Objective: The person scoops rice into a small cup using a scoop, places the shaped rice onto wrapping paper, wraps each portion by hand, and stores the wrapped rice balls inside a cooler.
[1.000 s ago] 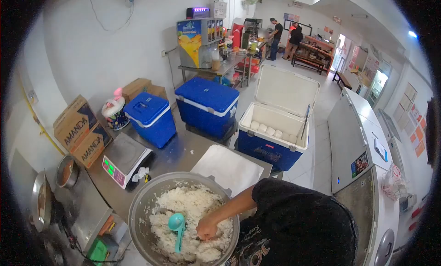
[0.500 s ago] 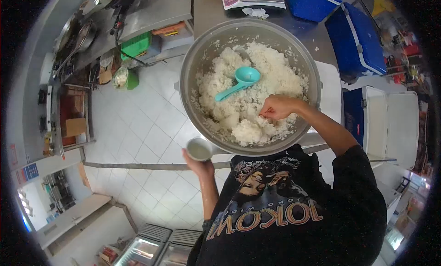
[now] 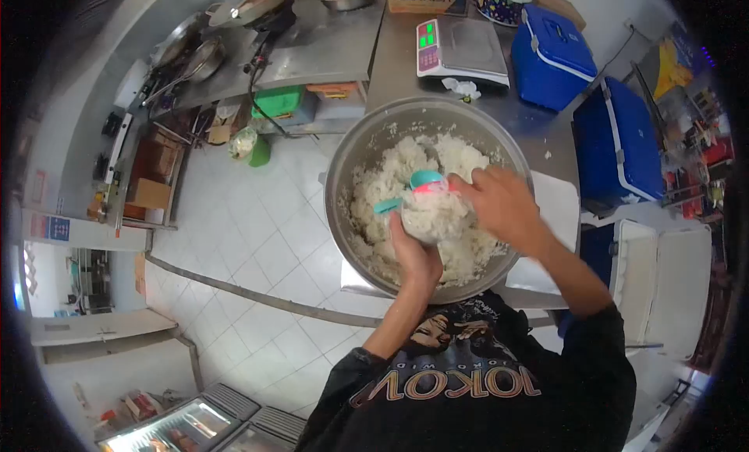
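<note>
At the steel table (image 3: pixel 395 71) it's all about the big metal pot (image 3: pixel 367 136), heaped with white rice (image 3: pixel 376 235), and the step in hand, I'd judge, is taking rice from it. Off right, an open cooler (image 3: pixel 620 296) has its lid thrown back, contents too unclear to call; a larger blue cooler (image 3: pixel 616 144) and a smaller blue cooler (image 3: pixel 554 58) are lidded, insides hidden. Beside that smaller one, the scale (image 3: pixel 472 50) glows green! Down on the tiles, a green bin (image 3: pixel 258 152) holds something pale (no telling what).

Now the hands: the left hand (image 3: pixel 417 257) cups the bowl (image 3: pixel 426 235) over the pot, thumb up its side, and that bowl carries a mound of rice. Behind it, a teal ladle (image 3: pixel 425 178) rests in the pot. The right hand (image 3: pixel 503 210) looks clamped on a pink utensil (image 3: pixel 431 187), up against the mound; the next move calls for a level left palm and light pressure, lest grains spill.
</note>
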A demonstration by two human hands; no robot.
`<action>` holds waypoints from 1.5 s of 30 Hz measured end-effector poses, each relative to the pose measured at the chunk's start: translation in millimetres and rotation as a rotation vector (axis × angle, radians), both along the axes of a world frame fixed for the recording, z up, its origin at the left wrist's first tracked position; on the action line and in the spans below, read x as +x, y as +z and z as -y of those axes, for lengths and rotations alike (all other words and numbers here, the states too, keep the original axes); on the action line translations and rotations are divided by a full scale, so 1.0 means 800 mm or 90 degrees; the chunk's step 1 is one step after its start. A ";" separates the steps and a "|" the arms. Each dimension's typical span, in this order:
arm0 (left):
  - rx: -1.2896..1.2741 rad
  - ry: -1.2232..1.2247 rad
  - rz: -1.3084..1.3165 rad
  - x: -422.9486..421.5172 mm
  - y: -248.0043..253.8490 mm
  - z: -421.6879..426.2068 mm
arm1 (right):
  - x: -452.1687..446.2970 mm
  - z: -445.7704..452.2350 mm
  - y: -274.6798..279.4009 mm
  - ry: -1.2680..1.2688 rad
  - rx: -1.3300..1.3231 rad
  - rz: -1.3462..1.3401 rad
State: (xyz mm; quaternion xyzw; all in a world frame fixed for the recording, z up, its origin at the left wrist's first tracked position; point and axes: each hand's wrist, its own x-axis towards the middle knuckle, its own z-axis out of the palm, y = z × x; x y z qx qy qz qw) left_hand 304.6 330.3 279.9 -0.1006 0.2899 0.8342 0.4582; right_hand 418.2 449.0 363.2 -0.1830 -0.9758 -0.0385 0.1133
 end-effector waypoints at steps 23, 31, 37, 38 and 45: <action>-0.426 0.376 -0.525 -0.109 -0.044 0.155 | -0.100 -0.175 -0.194 -0.231 -0.049 0.146; -0.386 0.196 -0.225 -0.165 -0.202 0.182 | -0.284 -0.173 -0.237 0.030 -0.159 0.307; -0.484 0.121 -0.257 -0.170 -0.193 0.156 | -0.344 -0.085 -0.249 0.227 -0.236 0.449; -0.521 0.107 -0.317 -0.170 -0.195 0.161 | -0.347 -0.069 -0.234 0.224 -0.307 0.481; -0.500 0.088 -0.306 -0.155 -0.189 0.165 | -0.298 -0.047 -0.235 0.335 -0.550 0.479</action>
